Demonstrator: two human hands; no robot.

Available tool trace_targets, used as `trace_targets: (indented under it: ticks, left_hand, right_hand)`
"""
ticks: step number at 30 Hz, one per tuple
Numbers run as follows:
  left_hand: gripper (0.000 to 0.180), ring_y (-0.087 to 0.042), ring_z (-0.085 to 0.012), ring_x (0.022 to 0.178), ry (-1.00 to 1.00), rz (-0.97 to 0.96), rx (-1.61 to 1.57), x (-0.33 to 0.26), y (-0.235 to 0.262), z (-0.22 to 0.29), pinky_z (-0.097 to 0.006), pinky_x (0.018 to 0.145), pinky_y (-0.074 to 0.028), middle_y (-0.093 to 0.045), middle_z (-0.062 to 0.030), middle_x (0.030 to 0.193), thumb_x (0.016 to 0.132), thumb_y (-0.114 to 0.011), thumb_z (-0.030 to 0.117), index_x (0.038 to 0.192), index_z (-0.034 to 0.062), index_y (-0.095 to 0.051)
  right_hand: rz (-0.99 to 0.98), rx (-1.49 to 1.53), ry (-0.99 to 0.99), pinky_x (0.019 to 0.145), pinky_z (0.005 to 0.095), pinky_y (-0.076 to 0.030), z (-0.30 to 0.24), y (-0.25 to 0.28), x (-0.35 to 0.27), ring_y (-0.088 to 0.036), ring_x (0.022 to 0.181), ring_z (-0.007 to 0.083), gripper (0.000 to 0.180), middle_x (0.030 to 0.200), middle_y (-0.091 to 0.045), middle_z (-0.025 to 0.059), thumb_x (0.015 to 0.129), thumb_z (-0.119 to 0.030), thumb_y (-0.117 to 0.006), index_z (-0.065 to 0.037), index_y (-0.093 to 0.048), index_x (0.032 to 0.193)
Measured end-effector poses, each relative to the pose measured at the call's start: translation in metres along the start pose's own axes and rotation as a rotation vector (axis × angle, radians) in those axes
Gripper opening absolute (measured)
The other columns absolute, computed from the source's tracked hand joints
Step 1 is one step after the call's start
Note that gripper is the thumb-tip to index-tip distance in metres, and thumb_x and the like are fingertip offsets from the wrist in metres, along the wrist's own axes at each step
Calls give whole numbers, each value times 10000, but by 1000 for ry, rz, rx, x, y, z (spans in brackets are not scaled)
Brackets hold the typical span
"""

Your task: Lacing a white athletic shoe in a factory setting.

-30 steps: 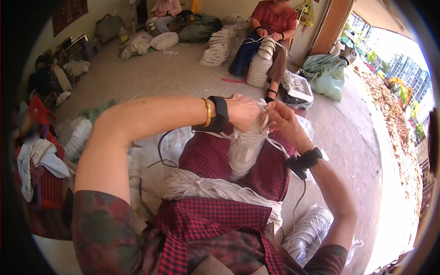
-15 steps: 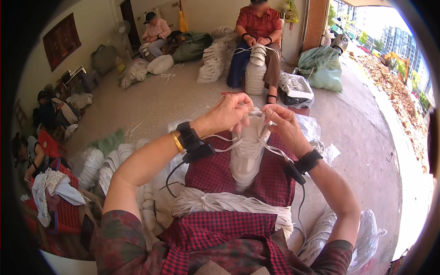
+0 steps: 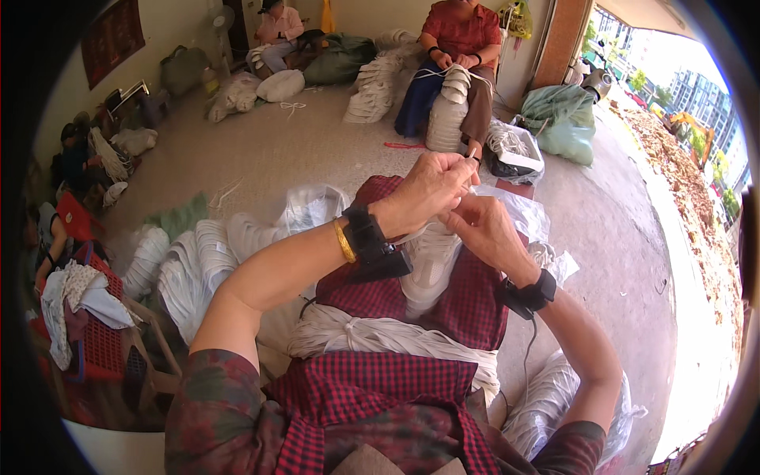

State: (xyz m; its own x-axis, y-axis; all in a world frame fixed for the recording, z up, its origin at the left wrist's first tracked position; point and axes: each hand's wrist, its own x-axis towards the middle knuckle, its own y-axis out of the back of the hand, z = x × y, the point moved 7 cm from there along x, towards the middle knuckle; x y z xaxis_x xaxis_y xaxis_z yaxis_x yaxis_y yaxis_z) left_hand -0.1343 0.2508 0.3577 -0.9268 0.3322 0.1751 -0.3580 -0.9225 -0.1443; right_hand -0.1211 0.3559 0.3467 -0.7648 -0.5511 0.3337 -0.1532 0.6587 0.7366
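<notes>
A white shoe upper [image 3: 429, 273] stands between my knees, over the red-and-black checked apron [image 3: 475, 305]. Above it my left hand [image 3: 427, 190] pinches a white shoelace [image 3: 473, 153], a short end of which pokes up past the fingertips. My right hand [image 3: 489, 229] is closed close beneath the left one, its fingertips pinched on the lace too. Both hands cover the upper's top part and most of the lace. Across my lap lies a tied bundle of white laces [image 3: 380, 339].
Stacked white uppers [image 3: 190, 265] stand at my left, beside a red plastic basket chair [image 3: 111, 340] with cloths. Bagged uppers [image 3: 546, 408] lie at my right. Ahead, a person in a red shirt [image 3: 463, 36] sits near a box of laces [image 3: 514, 150].
My hands have come together, the left moving right and up, the right now below it. A lace end now shows above the left fingertips. The view has shifted slightly.
</notes>
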Motion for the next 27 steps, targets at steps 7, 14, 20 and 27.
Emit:
trace_targets:
  ticks: [7,14,20,27]
  left_hand:
    - [223,-499,-37,600,-146,514,-34,-24,175,16,-163,461,-358,-703,-128,955,1033,-503,221,1095,17,-570]
    - [311,-653,-83,740,-66,813,18,-57,300,-11,-178,497,-441,-718,-134,1045,1008,-557,249,1215,18,-551]
    - [355,-657,-106,735,-155,409,831,-55,183,-11,-262,637,-526,-693,-67,941,866,-677,109,1195,28,-572]
    - [215,-631,-113,793,-120,-156,875,-51,69,-20,-261,664,-537,-652,-42,963,795,-753,78,979,20,-657]
  right_hand:
    - [323,659,-332,500,205,-404,86,56,-23,-562,564,65,330,774,-662,17,1028,-305,-511,-31,-688,984]
    - [821,754,-438,532,207,-425,214,155,-99,-583,629,89,342,801,-651,13,1010,-327,-524,-15,-660,1054]
    - [291,-194,-454,617,297,-529,164,104,-91,-694,711,169,198,836,-733,139,891,-140,-643,19,-711,986]
    - [33,-131,-32,683,336,-527,36,23,-42,-668,732,235,227,880,-689,129,774,-39,-722,1,-719,997]
